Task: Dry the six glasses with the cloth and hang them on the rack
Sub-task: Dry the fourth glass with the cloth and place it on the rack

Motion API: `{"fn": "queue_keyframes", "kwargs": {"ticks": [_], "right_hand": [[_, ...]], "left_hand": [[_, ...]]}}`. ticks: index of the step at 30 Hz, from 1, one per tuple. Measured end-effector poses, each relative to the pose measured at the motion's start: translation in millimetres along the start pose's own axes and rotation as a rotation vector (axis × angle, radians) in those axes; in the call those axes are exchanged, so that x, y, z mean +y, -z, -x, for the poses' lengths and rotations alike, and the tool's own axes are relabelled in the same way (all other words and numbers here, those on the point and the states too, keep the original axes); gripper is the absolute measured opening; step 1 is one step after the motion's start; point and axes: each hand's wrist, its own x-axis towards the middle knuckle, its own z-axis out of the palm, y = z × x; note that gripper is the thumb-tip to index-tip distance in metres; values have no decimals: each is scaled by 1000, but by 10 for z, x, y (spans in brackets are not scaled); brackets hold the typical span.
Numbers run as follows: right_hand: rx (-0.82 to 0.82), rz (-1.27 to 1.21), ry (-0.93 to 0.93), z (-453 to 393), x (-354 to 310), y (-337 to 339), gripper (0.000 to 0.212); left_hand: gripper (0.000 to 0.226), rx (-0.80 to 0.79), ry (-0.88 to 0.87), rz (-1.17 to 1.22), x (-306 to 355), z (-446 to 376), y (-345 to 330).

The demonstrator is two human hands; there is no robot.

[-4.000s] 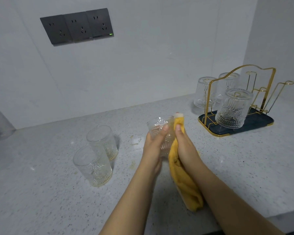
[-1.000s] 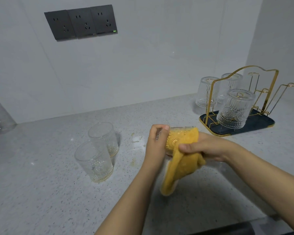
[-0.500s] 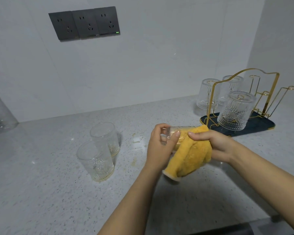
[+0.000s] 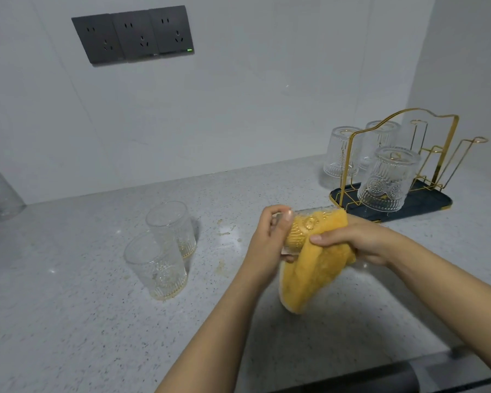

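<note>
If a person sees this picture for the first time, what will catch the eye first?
First the yellow cloth at the centre, wrapped around a glass lying sideways, which the left hand and right hand hold between them. Next the gold rack at the right, with three glasses upside down on it. Two upright glasses stand on the counter to the left.

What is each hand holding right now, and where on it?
The left hand grips the glass at one end, which end is unclear. The right hand pinches the yellow cloth against the glass's side.
</note>
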Motion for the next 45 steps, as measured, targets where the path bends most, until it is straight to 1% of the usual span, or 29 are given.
{"fn": "queue_keyframes", "kwargs": {"ticks": [1, 3, 4, 7, 10, 11, 13, 15, 17, 19, 21, 22, 24, 26, 27, 28, 29, 30, 31, 32, 33, 34, 36, 38, 40, 41, 42, 43, 45], "right_hand": [[13, -70, -26, 0, -10, 19, 48], [-11, -44, -38, 13, -23, 18, 53], [-39, 42, -17, 37, -43, 0, 51], [-78, 309, 28, 118, -88, -96, 35], [-113, 481, 47, 138, -127, -150, 36], [-141, 490, 63, 144, -146, -169, 36], [-157, 394, 74, 136, -159, -196, 37], [-83, 231, 59, 114, -138, -228, 32], [31, 219, 67, 69, -96, -251, 31], [61, 378, 107, 40, -84, -267, 26], [17, 606, 128, 52, -112, -286, 23], [-12, 727, 121, 66, -121, -287, 24], [-58, 907, 113, 78, -117, -293, 25], [-54, 882, 100, 88, -97, -252, 23], [-37, 799, 95, 88, -98, -215, 26], [-20, 666, 87, 90, -104, -169, 35], [-10, 480, 66, 86, -113, -114, 47], [-12, 257, 30, 69, -111, -58, 60], [-23, 58, -6, 48, -103, -20, 70], [-38, -73, -14, 30, -94, 3, 74], [-51, -117, -6, 24, -98, -1, 74], [-71, -105, 3, 18, -102, -12, 71], [-143, 41, 15, 44, -147, -89, 58], [-196, 377, 46, 100, -148, -171, 40], [-206, 807, 27, 130, -115, -210, 29], [-201, 963, 10, 149, -133, -216, 23], [-190, 1015, 3, 175, -147, -215, 18], [-175, 965, 3, 190, -166, -190, 17], [-176, 614, 0, 217, -200, -114, 25]], "left_hand": [[40, 16, -70, -25, -20, 3, -24], [41, 29, -139, -73, -55, 2, -47], [39, 29, -130, -66, -45, -6, -45], [23, 18, -51, -4, -23, -17, -1], [31, 28, 67, 56, 16, -14, 7], [37, 34, 111, 77, 14, -28, 6], [47, 55, 161, 72, 26, -38, 0], [48, 83, 150, 39, 22, -37, 1], [47, 89, 150, 14, 28, -33, 11], [52, 89, 191, 7, 31, -61, 28], [64, 60, 282, 46, 69, -62, 55], [66, 27, 358, 78, 103, -47, 66], [59, -65, 506, 126, 151, -17, 79], [61, -149, 537, 159, 158, 22, 93], [65, -172, 509, 158, 146, 24, 102], [69, -177, 453, 139, 143, 23, 95], [68, -162, 365, 112, 140, 24, 77], [60, -124, 242, 74, 134, 31, 51], [47, -68, 112, 22, 111, 38, 18], [36, -10, -13, -26, 80, 42, -21], [33, 39, -97, -57, 42, 42, -59], [33, 67, -123, -43, 21, 40, -85], [38, 81, -43, 82, 23, 27, -92], [49, 0, 129, 140, 63, 41, -33], [55, -135, 351, 145, 82, 48, 28], [57, -193, 439, 149, 94, 52, 31], [60, -221, 482, 151, 100, 55, 29], [65, -225, 477, 151, 83, 44, 19], [78, -202, 370, 128, 77, 40, -6]]}}
